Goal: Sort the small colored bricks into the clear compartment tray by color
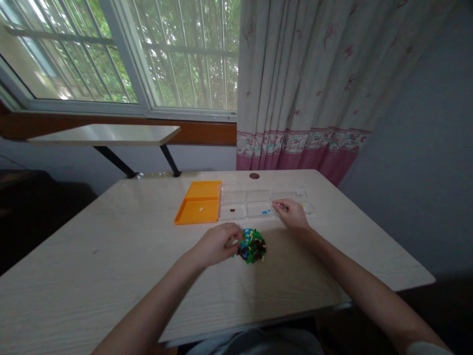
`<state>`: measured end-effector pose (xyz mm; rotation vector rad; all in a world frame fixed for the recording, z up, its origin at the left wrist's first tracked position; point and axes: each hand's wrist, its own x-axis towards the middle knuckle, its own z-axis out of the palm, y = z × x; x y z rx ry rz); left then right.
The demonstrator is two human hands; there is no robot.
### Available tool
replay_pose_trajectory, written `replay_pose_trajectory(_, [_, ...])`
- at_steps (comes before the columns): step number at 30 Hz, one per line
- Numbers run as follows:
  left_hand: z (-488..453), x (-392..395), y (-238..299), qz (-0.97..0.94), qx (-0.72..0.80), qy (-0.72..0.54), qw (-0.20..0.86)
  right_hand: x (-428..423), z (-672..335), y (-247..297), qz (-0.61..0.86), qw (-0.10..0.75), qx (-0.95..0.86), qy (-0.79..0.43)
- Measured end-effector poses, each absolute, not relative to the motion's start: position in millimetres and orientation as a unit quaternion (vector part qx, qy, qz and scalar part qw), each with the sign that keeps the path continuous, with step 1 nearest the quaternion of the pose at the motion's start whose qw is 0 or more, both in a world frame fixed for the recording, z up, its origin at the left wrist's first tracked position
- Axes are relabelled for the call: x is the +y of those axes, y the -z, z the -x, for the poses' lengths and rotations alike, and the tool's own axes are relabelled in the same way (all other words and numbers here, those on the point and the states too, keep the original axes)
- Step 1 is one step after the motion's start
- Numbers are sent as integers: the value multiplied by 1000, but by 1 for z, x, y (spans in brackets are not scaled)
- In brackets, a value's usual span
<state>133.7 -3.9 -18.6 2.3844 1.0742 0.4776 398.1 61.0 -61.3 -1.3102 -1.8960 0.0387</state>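
Indoors, at a pale wood-grain desk [129, 231] below a barred window [188, 54], a person works bare-handed over a mixed heap of tiny green, blue, brown and yellow plastic pieces [253, 246]. The heap sits near the middle of the desk, in front of an open tray of clear plastic [258, 196] divided into compartments.

The hands are well apart from each other. The left hand [218, 244], its fingers curled toward the thumb, is at the left edge of the heap; whether it grips a piece cannot be told. The right hand [291, 214] is over the right part of the clear tray, fingers bunched, with small specks of colour showing beside them; its grip, too, cannot be made out.

In the tray's near row, a small dark brown piece [232, 210] lies in the left compartment and bright blue pieces [265, 212] in the next. Adjoining on the left is a bright orange plastic tray [189, 215] in two sections, a small cream-coloured piece [201, 209] in the nearer one.

Behind, a white raised shelf [107, 133] stands on black legs [115, 161], while a cream floral curtain [314, 64] with a pink hem hangs at right.
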Motion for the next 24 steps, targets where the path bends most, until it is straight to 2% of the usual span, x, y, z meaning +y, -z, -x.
replay_pose_trajectory(6, [-140,5,36,-765,408,-296,400,35,-374,59,360,376,-853,-37])
replay_pose_trajectory(16, [-146,5,49,-737,375,-290,482,10,-347,64,282,354,-891,-38])
replay_pose_trajectory(20, [-144,5,44,-760,375,-279,452,11,-348,63,277,362,-890,-27])
replay_pose_trajectory(24, [-131,7,34,-842,377,-233,308,14,-355,53,287,396,-872,-10])
